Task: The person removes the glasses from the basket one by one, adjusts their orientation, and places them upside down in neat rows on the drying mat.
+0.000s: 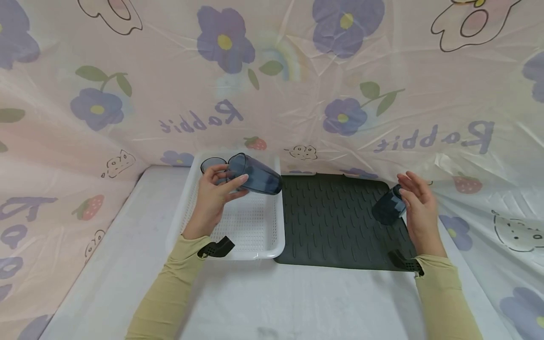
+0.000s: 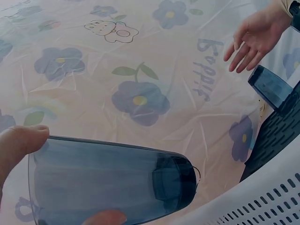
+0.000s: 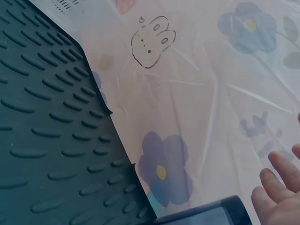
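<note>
My left hand (image 1: pixel 210 196) grips a translucent blue drinking glass (image 1: pixel 257 175) near its rim, thumb on one side and fingers on the other. The glass is tilted nearly onto its side above the white basket (image 1: pixel 278 236), its thick base pointing right. Another glass of the same blue (image 1: pixel 214 163) is in the basket's back left corner, partly behind that hand. At the mat's right side, a third blue glass (image 1: pixel 387 208) stands on the dark ribbed mat (image 1: pixel 335 222). Beside it is my right hand (image 1: pixel 420 212), fingers extended, with a gap between them and the glass in the left wrist view.
The basket and mat sit side by side on a white tabletop (image 1: pixel 314 302). A flower-and-rabbit patterned plastic sheet (image 1: pixel 289 108) rises behind the table and along both sides. Black straps (image 1: pixel 216 248) are on both wrists.
</note>
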Demonstrator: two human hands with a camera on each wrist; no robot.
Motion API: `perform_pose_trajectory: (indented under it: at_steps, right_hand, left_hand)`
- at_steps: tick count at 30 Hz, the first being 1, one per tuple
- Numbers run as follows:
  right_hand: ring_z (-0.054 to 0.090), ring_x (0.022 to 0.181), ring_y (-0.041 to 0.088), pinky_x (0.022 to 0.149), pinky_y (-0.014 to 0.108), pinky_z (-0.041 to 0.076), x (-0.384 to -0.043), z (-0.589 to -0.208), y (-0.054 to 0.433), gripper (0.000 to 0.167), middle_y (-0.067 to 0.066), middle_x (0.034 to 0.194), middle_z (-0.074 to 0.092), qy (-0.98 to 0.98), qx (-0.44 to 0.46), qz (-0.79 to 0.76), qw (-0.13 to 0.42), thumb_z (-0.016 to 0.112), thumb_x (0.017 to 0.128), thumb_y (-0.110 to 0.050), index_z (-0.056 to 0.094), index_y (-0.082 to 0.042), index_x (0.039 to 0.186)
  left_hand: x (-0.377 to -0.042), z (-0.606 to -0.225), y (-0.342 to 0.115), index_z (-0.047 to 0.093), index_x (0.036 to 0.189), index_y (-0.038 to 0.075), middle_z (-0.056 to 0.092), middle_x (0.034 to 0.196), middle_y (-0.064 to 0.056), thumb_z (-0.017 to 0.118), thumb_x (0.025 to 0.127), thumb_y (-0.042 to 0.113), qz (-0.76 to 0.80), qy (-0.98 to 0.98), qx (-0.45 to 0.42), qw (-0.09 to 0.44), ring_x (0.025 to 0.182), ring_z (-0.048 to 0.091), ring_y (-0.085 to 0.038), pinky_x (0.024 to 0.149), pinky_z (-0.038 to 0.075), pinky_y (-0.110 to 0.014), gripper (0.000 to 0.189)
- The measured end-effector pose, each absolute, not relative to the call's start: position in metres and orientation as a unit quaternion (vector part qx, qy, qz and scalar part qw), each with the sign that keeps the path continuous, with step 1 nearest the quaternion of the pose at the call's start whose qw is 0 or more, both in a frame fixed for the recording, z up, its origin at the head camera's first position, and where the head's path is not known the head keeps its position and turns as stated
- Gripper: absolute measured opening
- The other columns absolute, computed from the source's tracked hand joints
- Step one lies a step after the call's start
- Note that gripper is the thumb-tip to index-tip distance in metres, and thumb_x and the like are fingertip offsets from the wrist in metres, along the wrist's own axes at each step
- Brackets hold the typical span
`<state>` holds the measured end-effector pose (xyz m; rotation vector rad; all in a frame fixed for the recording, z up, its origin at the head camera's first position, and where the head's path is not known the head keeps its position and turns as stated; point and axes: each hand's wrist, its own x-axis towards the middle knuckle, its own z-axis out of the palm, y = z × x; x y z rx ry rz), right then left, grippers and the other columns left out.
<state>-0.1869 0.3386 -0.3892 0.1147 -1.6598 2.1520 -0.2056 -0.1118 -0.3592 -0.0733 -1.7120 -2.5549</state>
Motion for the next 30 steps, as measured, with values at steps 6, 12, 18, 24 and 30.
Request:
perform_pose_trajectory:
  at_steps: [6,12,18,24,30]
  right_hand:
    - [0.04,0.13,0.025,0.105,0.025,0.035,-0.187,-0.389,0.332,0.04,0.012,0.13,0.056,-0.571,0.074,0.8,0.17,0.046,0.099,0.001,0.045,-0.001,0.139]
    - [0.044,0.129,0.024,0.106,0.026,0.037,-0.188,-0.391,0.323,0.038,0.012,0.132,0.054,-0.579,0.094,0.8,0.127,0.04,0.103,-0.008,0.042,-0.002,0.141]
    - [0.039,0.132,0.026,0.11,0.029,0.032,-0.189,-0.395,0.313,0.041,0.011,0.137,0.049,-0.614,0.108,0.777,0.09,0.034,0.106,-0.014,0.035,-0.004,0.145]
    - [0.038,0.134,0.026,0.109,0.029,0.033,-0.191,-0.401,0.303,0.042,0.016,0.143,0.043,-0.633,0.114,0.762,0.067,0.032,0.106,-0.016,0.031,-0.003,0.147]
    - [0.035,0.135,0.028,0.11,0.031,0.033,-0.193,-0.406,0.292,0.043,0.02,0.145,0.038,-0.637,0.121,0.76,0.041,0.031,0.107,-0.019,0.03,-0.005,0.148]
  left_hand:
    - [-0.206,-0.358,-0.107,0.041,0.123,0.002,0.04,0.109,-0.013,0.072,0.081,-0.006,-0.84,-0.541,-0.025,0.026,0.074,0.065,-0.023,0.079,0.056,-0.049,0.053]
    - [-0.206,-0.357,-0.102,0.041,0.124,0.002,0.04,0.109,-0.013,0.07,0.082,-0.009,-0.848,-0.529,-0.028,0.019,0.081,0.061,-0.023,0.08,0.055,-0.05,0.051]
    - [-0.205,-0.359,-0.099,0.039,0.128,-0.001,0.038,0.109,-0.012,0.069,0.083,-0.008,-0.851,-0.524,-0.026,0.011,0.091,0.056,-0.026,0.08,0.055,-0.05,0.054]
    - [-0.203,-0.362,-0.094,0.04,0.125,0.0,0.037,0.109,-0.011,0.07,0.083,-0.007,-0.853,-0.521,-0.021,0.004,0.086,0.059,-0.024,0.081,0.055,-0.051,0.052]
    - [-0.203,-0.366,-0.089,0.041,0.125,0.0,0.037,0.108,-0.01,0.07,0.083,-0.006,-0.857,-0.515,-0.021,-0.005,0.084,0.061,-0.022,0.08,0.055,-0.05,0.051]
